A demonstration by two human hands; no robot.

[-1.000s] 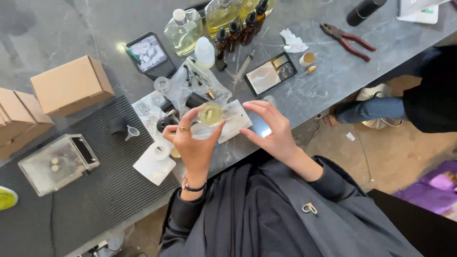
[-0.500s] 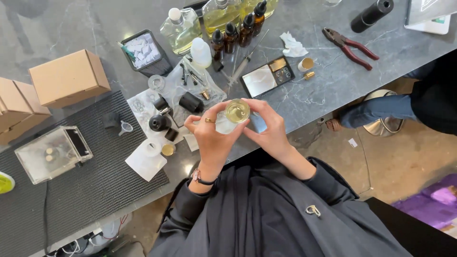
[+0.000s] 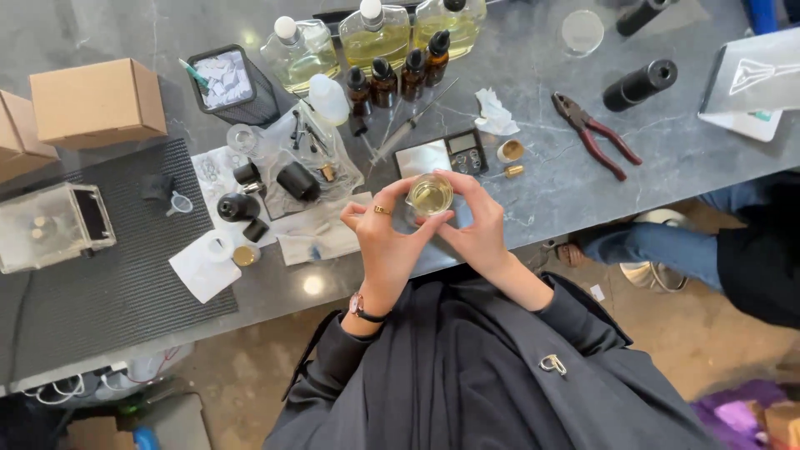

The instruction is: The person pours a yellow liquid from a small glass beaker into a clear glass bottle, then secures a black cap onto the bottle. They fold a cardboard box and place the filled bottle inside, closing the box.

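A small round glass jar (image 3: pixel 430 196) with pale yellow liquid is cupped between both my hands above the near edge of the grey stone table (image 3: pixel 550 192). My left hand (image 3: pixel 385 242), wearing a gold ring and a wristwatch, grips its left side. My right hand (image 3: pixel 475 225) wraps its right side. Just behind the jar lies a small pocket scale (image 3: pixel 442 154), with two gold caps (image 3: pixel 510 152) to its right.
Red-handled pliers (image 3: pixel 596 133), black cylinders (image 3: pixel 640 83), dark dropper bottles (image 3: pixel 396 77), clear bottles of yellow liquid (image 3: pixel 375 33), a clear plastic bag with black caps (image 3: pixel 300 171), cardboard boxes (image 3: pixel 98 102), a ribbed black mat (image 3: pixel 100 267) with a clear-cased scale (image 3: pixel 50 227). Another person's legs (image 3: pixel 667 242) at right.
Both hands have carried the jar rightward, from over the plastic bag and papers to in front of the pocket scale. The camera view has shifted with them.
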